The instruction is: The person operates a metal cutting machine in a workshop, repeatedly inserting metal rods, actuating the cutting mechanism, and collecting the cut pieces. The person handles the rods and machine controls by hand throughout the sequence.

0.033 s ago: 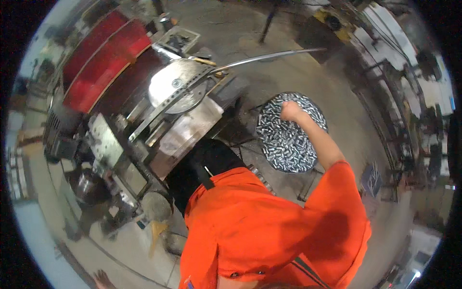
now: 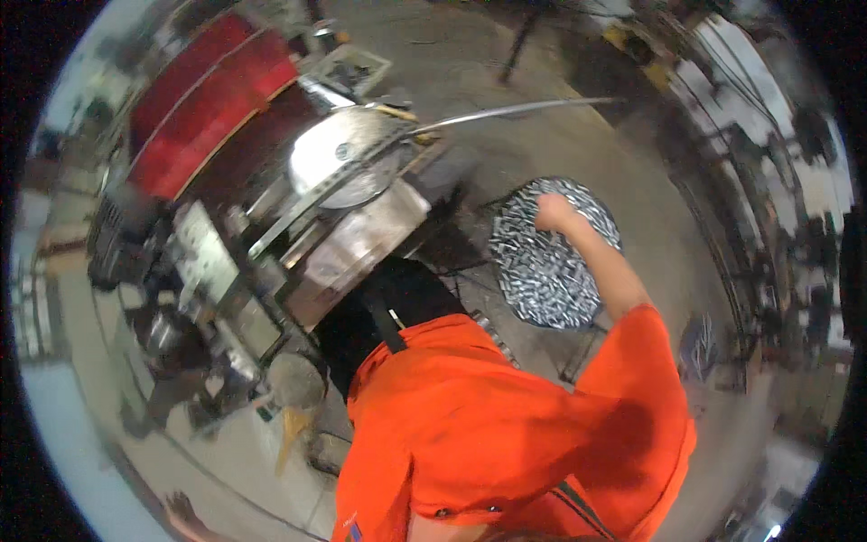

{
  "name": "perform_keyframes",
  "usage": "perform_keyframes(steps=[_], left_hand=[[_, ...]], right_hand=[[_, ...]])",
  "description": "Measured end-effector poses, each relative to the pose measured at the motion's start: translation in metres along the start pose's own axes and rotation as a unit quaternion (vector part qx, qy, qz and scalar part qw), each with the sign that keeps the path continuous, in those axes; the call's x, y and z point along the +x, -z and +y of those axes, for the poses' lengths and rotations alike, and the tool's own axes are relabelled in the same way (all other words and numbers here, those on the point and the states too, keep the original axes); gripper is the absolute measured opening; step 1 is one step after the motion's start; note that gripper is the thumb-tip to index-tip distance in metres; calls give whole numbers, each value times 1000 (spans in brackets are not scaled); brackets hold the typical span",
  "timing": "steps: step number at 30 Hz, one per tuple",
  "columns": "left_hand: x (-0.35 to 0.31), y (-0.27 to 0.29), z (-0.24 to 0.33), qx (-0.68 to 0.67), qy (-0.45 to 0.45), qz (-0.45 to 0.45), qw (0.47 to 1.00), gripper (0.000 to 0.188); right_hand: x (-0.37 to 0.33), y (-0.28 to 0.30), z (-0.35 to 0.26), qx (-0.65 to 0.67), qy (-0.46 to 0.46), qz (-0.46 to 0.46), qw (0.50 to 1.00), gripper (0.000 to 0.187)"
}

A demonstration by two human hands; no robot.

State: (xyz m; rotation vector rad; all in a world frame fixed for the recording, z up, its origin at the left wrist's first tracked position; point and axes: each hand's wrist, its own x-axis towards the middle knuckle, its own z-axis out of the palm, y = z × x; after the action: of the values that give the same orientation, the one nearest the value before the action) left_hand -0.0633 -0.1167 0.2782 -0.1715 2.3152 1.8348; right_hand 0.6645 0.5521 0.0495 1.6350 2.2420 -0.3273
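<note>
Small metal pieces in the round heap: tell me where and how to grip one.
Best to come from above with the right hand, probably pinching one of the small metal pieces across its sides: they look short and rod-like, lying loose at mixed angles, mostly uncovered.

One round, dark-rimmed container point(image 2: 553, 326) can be seen, with way too many small silvery metal cylinders point(image 2: 546, 285) to be counted. Also spotted: one big silver metal disc point(image 2: 316, 154), one long slim metal rod point(image 2: 519, 110), two bare hands point(image 2: 554, 214).
</note>
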Motion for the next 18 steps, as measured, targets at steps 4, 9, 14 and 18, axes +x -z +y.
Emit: perform_keyframes(steps=[4, 9, 14, 18], left_hand=[[-49, -93, 58, 152, -116, -74, 979, 45], [-118, -144, 78, 269, -195, -162, 929, 36], [-193, -211, 84, 372, -289, -254, 845, 29], [-218, -299, 69, 173, -227, -492, 822, 26]], right_hand=[[16, -25, 15, -155, 109, -55, 980, 23], [15, 0, 2, -139, 34, -98, 985, 32], [-7, 47, -27, 107, 48, 109, 987, 23], [-51, 131, -174, 460, 419, 5, 783, 36]])
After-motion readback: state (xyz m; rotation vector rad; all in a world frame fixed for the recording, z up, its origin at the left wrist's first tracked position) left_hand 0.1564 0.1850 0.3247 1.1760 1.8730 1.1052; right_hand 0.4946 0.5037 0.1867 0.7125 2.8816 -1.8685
